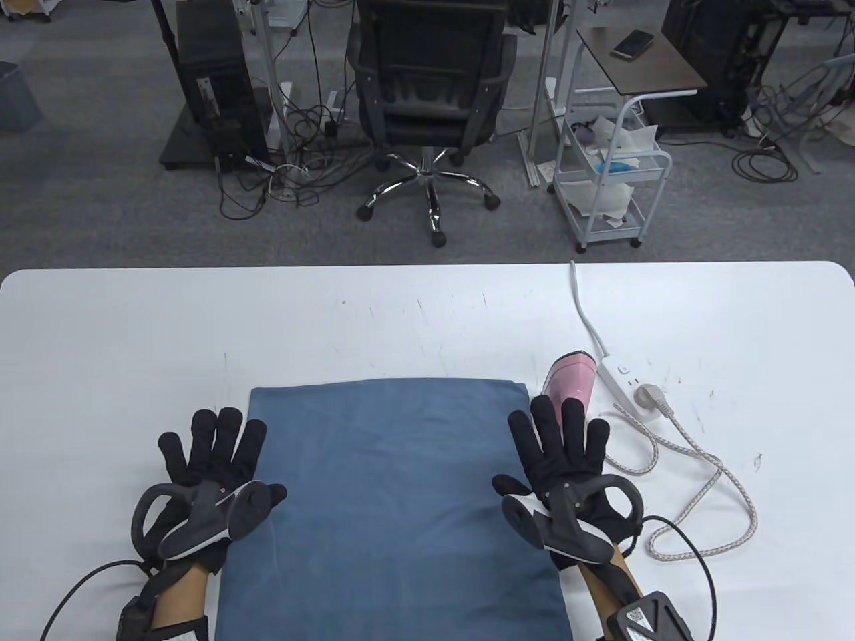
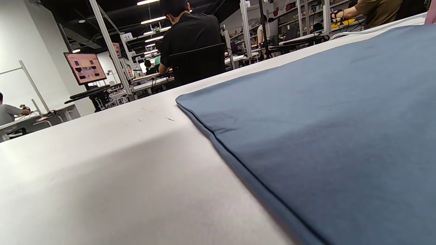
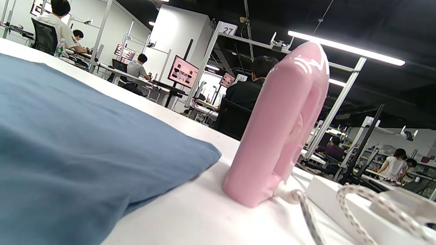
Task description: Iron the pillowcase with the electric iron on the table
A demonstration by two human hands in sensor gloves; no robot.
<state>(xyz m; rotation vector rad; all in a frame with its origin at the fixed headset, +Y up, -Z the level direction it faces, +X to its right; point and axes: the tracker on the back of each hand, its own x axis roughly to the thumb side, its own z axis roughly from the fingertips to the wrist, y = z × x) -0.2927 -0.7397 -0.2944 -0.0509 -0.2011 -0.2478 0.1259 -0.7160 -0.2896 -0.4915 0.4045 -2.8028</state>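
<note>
A blue pillowcase (image 1: 394,494) lies flat on the white table (image 1: 133,334), near the front edge. It also shows in the left wrist view (image 2: 323,129) and the right wrist view (image 3: 68,136). A pink electric iron (image 1: 571,384) stands on its heel just right of the pillowcase's far right corner; it shows upright in the right wrist view (image 3: 282,129). My left hand (image 1: 214,447) lies open, fingers spread, at the pillowcase's left edge. My right hand (image 1: 561,441) lies open, fingers spread, at the right edge, just in front of the iron. Neither holds anything.
A white power strip (image 1: 624,384) with a plug in it lies right of the iron, and the iron's braided cord (image 1: 708,494) loops over the table's right side. An office chair (image 1: 427,100) and a white cart (image 1: 611,167) stand beyond the far edge.
</note>
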